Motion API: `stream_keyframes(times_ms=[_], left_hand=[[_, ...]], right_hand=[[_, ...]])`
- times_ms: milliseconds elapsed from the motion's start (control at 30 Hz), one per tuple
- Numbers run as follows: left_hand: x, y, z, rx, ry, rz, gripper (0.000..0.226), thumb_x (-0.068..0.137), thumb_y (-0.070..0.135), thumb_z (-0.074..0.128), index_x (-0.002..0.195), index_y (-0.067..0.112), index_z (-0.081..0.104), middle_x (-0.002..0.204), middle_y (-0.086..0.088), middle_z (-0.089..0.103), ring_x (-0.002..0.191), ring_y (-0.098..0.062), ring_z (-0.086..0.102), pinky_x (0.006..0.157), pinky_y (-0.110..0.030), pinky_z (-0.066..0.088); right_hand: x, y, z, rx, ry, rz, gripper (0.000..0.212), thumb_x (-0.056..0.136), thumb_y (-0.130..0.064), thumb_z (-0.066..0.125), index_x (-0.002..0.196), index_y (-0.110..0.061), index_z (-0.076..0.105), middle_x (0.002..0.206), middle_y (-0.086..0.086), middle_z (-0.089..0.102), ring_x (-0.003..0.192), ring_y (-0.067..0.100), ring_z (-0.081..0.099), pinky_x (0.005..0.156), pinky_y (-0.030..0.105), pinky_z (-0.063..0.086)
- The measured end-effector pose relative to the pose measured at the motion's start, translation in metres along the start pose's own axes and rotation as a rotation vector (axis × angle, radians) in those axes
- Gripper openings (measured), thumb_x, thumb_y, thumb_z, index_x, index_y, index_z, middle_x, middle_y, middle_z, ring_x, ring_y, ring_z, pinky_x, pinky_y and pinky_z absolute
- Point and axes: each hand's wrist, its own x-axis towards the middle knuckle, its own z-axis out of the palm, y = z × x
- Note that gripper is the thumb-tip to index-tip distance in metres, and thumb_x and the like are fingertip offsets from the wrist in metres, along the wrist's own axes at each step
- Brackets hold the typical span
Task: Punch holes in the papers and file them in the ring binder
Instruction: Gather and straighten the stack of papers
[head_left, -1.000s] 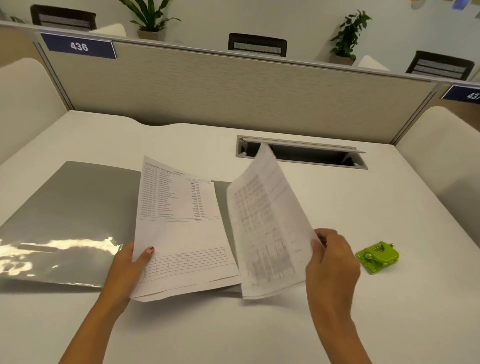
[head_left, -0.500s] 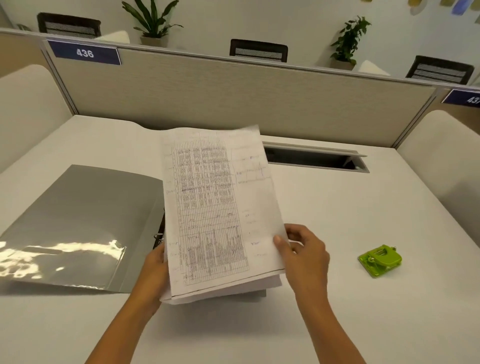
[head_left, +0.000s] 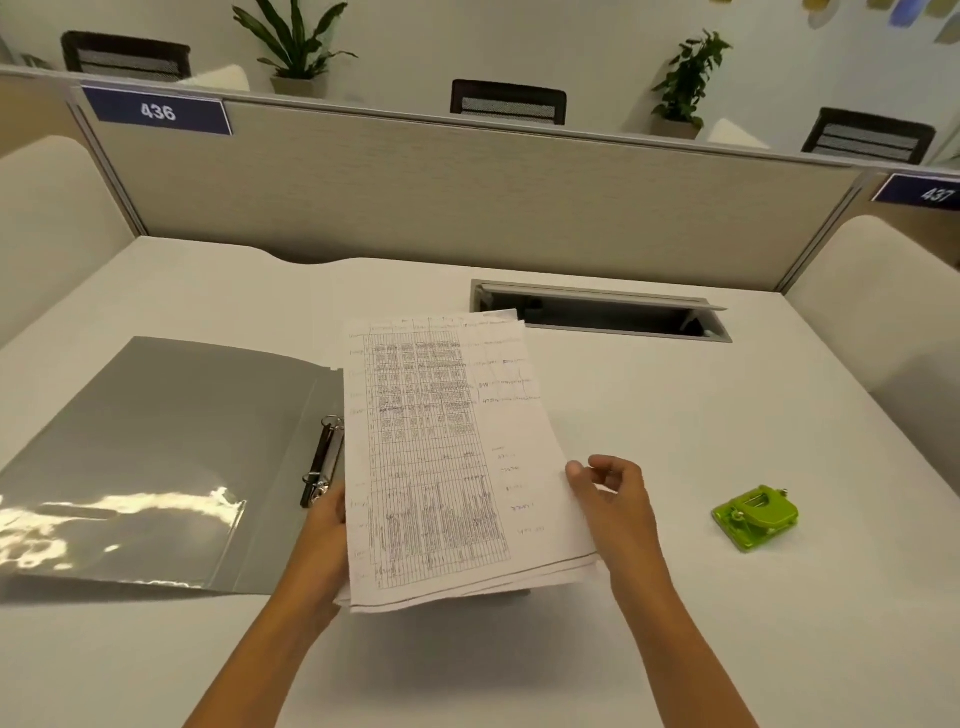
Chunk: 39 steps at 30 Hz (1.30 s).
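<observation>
The left hand (head_left: 324, 540) holds the left side of the papers (head_left: 447, 457) and the right hand (head_left: 618, 499) pinches the right side. The gray ring binder (head_left: 156, 441) lies open beside them. The green hole punch (head_left: 756, 517) sits far right on the table (head_left: 675, 415)

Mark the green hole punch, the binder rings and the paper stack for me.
green hole punch (head_left: 756, 514): head view, on its top lever.
binder rings (head_left: 325, 457): head view, on the metal bar between the rings.
paper stack (head_left: 441, 452): head view, on the top sheet's printed table.
</observation>
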Motion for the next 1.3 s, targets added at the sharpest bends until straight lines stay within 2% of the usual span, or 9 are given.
stream_keyframes(times_ms=[133,267,400,567,700,800,1000,1167,1300], left_hand=[[-0.002,0.001,0.009,0.021,-0.096,0.037,0.017,0.089,0.015,0.059,0.105,0.015,0.065,0.072,-0.003,0.073,0.064,-0.018,0.072,0.053,-0.026,0.055],[-0.005,0.003,0.017,-0.036,-0.141,0.059,0.022,0.094,0.026,0.049,0.11,0.025,0.064,0.081,-0.003,0.075,0.072,-0.023,0.073,0.059,-0.03,0.057],[0.007,0.006,0.018,-0.079,-0.194,0.051,0.047,0.091,0.052,0.033,0.119,0.025,0.06,0.1,-0.007,0.074,0.094,-0.029,0.071,0.079,-0.042,0.055],[0.024,0.02,0.036,0.215,-0.205,0.274,0.03,0.099,0.015,0.045,0.122,0.035,0.049,0.115,0.006,0.067,0.103,-0.011,0.067,0.083,-0.034,0.057],[0.027,0.036,0.065,0.247,-0.104,0.479,0.03,0.099,0.011,0.044,0.121,0.031,0.049,0.112,0.015,0.065,0.102,-0.001,0.064,0.083,-0.024,0.056],[0.025,0.045,0.084,0.133,-0.071,0.506,0.027,0.1,0.014,0.045,0.121,0.03,0.05,0.11,0.015,0.065,0.104,-0.005,0.063,0.084,-0.026,0.055],[0.021,0.048,0.105,0.009,-0.115,0.525,0.029,0.091,0.039,0.044,0.118,0.03,0.048,0.11,0.01,0.064,0.102,-0.014,0.064,0.075,-0.029,0.058],[0.024,0.034,0.116,0.046,-0.121,0.495,0.028,0.089,0.045,0.042,0.115,0.037,0.05,0.106,0.021,0.063,0.105,-0.009,0.061,0.08,-0.034,0.058],[0.02,0.031,0.125,0.025,-0.069,0.543,0.024,0.09,0.046,0.043,0.112,0.041,0.049,0.106,0.025,0.062,0.106,-0.006,0.06,0.077,-0.027,0.059]], right_hand=[[0.005,-0.002,-0.013,0.121,-0.319,0.068,0.04,0.086,-0.044,0.063,0.12,-0.023,0.057,0.111,-0.006,0.069,0.097,0.014,0.068,0.084,0.034,0.055],[0.004,0.004,-0.021,0.261,-0.435,0.024,0.039,0.083,-0.025,0.07,0.12,-0.018,0.061,0.11,0.001,0.072,0.099,0.023,0.07,0.089,0.045,0.055],[0.007,0.012,-0.021,0.187,-0.308,-0.038,0.034,0.085,-0.017,0.069,0.118,-0.02,0.062,0.107,-0.002,0.073,0.092,0.018,0.072,0.081,0.038,0.058],[0.009,0.014,-0.018,0.007,-0.093,-0.234,0.039,0.087,-0.014,0.066,0.123,-0.021,0.056,0.111,-0.006,0.066,0.101,0.014,0.065,0.08,0.028,0.055],[0.007,0.002,-0.018,-0.001,0.122,-0.375,0.037,0.089,-0.01,0.062,0.122,-0.021,0.05,0.105,-0.008,0.06,0.09,0.008,0.059,0.061,0.005,0.048],[0.008,-0.003,-0.022,0.094,0.218,-0.448,0.036,0.089,-0.009,0.063,0.114,-0.029,0.045,0.1,-0.017,0.058,0.086,-0.01,0.057,0.063,-0.001,0.044],[0.018,0.009,-0.036,0.232,0.207,-0.435,0.039,0.083,-0.012,0.071,0.102,-0.039,0.051,0.104,-0.018,0.064,0.094,-0.004,0.062,0.073,0.013,0.052],[0.024,0.025,-0.04,0.287,0.217,-0.406,0.026,0.088,-0.017,0.065,0.109,-0.027,0.054,0.108,-0.004,0.067,0.102,0.013,0.064,0.082,0.028,0.055],[0.023,0.024,-0.035,0.315,0.223,-0.405,0.029,0.092,-0.017,0.059,0.118,-0.025,0.052,0.112,-0.006,0.064,0.104,0.01,0.062,0.073,0.016,0.054]])
